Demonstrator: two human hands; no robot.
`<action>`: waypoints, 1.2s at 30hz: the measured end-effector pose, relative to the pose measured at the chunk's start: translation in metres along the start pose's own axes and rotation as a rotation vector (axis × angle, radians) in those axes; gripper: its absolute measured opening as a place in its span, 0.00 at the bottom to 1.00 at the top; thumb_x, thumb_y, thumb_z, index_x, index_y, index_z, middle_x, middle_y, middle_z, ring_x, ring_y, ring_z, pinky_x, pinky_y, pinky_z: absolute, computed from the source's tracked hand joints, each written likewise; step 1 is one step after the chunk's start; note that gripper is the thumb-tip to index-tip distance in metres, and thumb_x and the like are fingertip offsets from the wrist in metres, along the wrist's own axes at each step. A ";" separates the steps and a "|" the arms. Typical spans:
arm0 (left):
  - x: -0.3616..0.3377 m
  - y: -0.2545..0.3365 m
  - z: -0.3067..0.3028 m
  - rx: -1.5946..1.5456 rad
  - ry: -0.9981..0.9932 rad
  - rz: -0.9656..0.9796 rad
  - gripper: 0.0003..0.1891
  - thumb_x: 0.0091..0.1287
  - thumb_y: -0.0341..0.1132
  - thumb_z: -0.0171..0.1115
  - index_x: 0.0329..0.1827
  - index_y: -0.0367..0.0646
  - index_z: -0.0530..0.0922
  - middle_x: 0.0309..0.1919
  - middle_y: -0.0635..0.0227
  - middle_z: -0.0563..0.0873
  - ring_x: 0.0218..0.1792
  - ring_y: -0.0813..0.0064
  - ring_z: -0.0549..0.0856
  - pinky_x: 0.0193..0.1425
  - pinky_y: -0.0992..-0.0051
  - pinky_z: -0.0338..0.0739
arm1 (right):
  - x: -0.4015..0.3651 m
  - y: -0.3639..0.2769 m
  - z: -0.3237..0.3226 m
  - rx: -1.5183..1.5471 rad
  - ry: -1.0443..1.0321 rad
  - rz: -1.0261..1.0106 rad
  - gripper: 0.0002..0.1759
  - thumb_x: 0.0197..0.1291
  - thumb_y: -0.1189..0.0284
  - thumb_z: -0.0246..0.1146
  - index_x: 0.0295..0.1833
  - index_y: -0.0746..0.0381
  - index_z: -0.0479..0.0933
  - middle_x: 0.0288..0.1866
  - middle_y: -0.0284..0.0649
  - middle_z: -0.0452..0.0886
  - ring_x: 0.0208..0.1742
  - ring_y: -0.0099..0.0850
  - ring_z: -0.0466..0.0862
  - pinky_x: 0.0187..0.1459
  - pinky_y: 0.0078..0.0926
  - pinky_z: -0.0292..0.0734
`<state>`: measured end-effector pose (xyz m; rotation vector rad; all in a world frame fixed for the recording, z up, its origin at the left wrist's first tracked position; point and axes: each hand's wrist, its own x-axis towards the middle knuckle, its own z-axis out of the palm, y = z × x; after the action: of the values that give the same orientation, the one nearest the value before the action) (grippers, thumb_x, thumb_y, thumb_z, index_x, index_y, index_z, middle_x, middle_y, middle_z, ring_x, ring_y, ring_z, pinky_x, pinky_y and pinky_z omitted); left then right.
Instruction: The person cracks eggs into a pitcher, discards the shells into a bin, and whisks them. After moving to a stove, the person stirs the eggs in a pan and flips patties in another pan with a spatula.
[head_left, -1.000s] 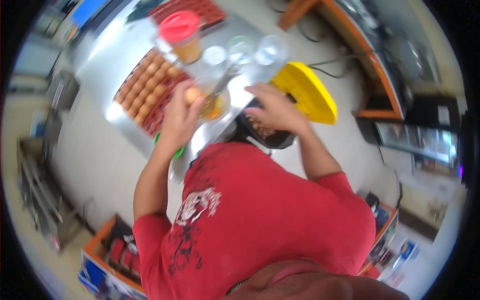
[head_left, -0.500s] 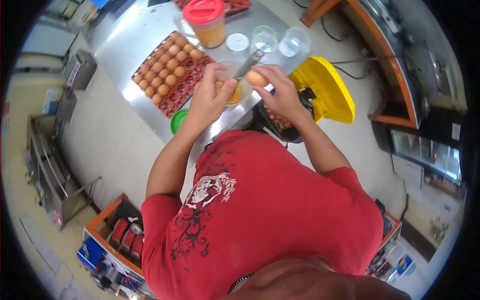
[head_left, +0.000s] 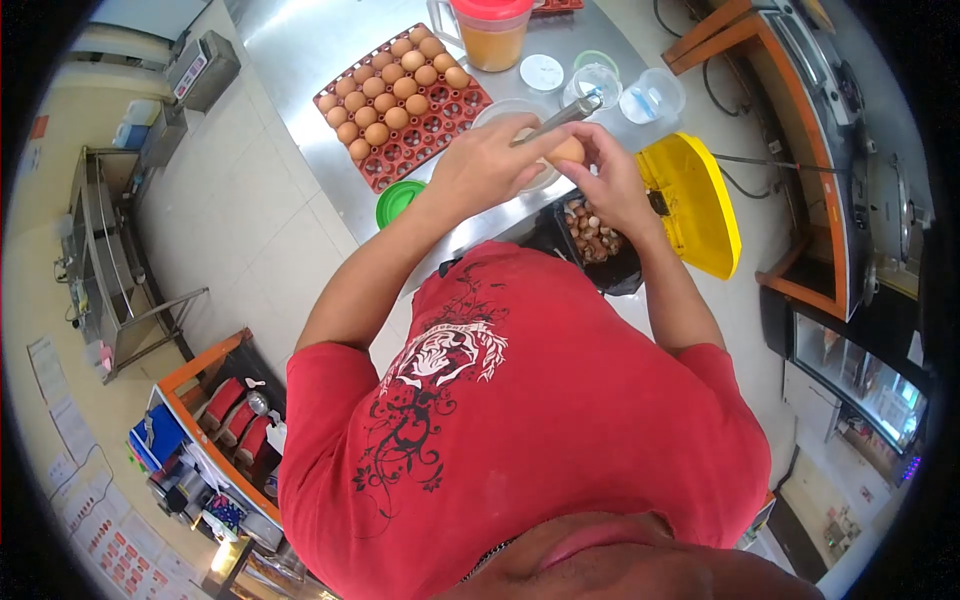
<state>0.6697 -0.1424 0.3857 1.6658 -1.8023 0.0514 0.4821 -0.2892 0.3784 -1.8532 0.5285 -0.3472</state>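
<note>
1. Here's the right hand (head_left: 612, 178), thumb and fingers clamped on a brown egg (head_left: 567, 152), which sits off that hand's left side, between the two hands, by the right edge of the clear bowl (head_left: 497, 110).
2. The left hand (head_left: 488, 165) curls over the bowl, near the egg; whether it grips anything, I cannot tell.
3. The right is the nearer hand; the egg's long axis is unclear (fingers hide part of the shell).
4. A metal utensil (head_left: 562, 118) slants past the left fingers, its end pointing right and away.
</note>
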 end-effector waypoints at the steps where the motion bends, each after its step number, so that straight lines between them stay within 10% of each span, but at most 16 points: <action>1: 0.001 -0.002 0.003 0.008 0.004 0.024 0.26 0.68 0.36 0.75 0.71 0.52 0.83 0.53 0.63 0.88 0.45 0.59 0.92 0.47 0.63 0.89 | 0.003 0.003 0.002 0.096 -0.015 0.010 0.23 0.74 0.73 0.73 0.70 0.66 0.78 0.58 0.43 0.88 0.56 0.29 0.88 0.59 0.28 0.83; 6: -0.001 -0.013 0.011 0.010 0.002 0.078 0.31 0.65 0.32 0.74 0.74 0.53 0.81 0.50 0.63 0.89 0.43 0.60 0.91 0.44 0.63 0.89 | 0.013 0.004 0.012 0.356 -0.070 0.076 0.19 0.78 0.74 0.69 0.68 0.70 0.77 0.55 0.39 0.88 0.54 0.23 0.86 0.58 0.24 0.83; 28: -0.022 -0.041 0.032 -0.139 -0.060 0.003 0.38 0.65 0.34 0.74 0.81 0.54 0.73 0.48 0.61 0.85 0.50 0.58 0.89 0.52 0.60 0.88 | 0.027 -0.007 0.016 -0.292 -0.012 0.091 0.23 0.75 0.74 0.70 0.72 0.68 0.81 0.58 0.43 0.90 0.57 0.29 0.87 0.63 0.31 0.82; 32: -0.009 -0.039 0.027 -0.194 0.000 0.030 0.36 0.65 0.30 0.72 0.79 0.49 0.75 0.48 0.60 0.85 0.49 0.56 0.89 0.53 0.60 0.87 | 0.024 -0.015 0.019 0.067 -0.002 0.159 0.24 0.79 0.74 0.67 0.74 0.73 0.77 0.66 0.44 0.85 0.66 0.31 0.84 0.71 0.31 0.78; 36: 0.013 -0.013 0.005 -0.231 -0.099 -0.083 0.37 0.67 0.29 0.70 0.82 0.49 0.73 0.50 0.59 0.86 0.51 0.55 0.88 0.55 0.58 0.86 | 0.021 -0.024 0.022 0.417 0.033 0.241 0.18 0.77 0.73 0.65 0.67 0.68 0.81 0.50 0.33 0.87 0.47 0.21 0.82 0.49 0.25 0.79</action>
<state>0.6797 -0.1588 0.3831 1.5989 -1.7353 -0.2705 0.5156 -0.2758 0.3928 -1.3679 0.6409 -0.2994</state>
